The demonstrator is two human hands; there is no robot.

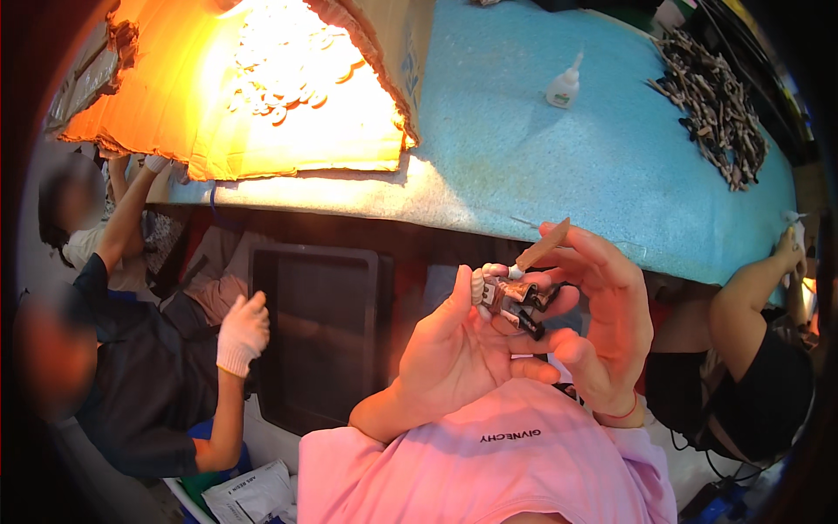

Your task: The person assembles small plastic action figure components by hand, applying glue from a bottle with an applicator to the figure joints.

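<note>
Brown pointed piece [543,247] by right hand [615,306], hold unclear; clasping figurine [504,299] in left hand [456,354]; if slackened, could drop short of table's [515,157] edge

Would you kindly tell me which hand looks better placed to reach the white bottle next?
Probably the right hand: it is nearer the white bottle, while the left hand seems to support the small figure. The right hand is also at the figure, so may need freeing first.

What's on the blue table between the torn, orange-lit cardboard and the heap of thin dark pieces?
A white, pointed-nozzle plastic bottle is there, in the head view.
</note>
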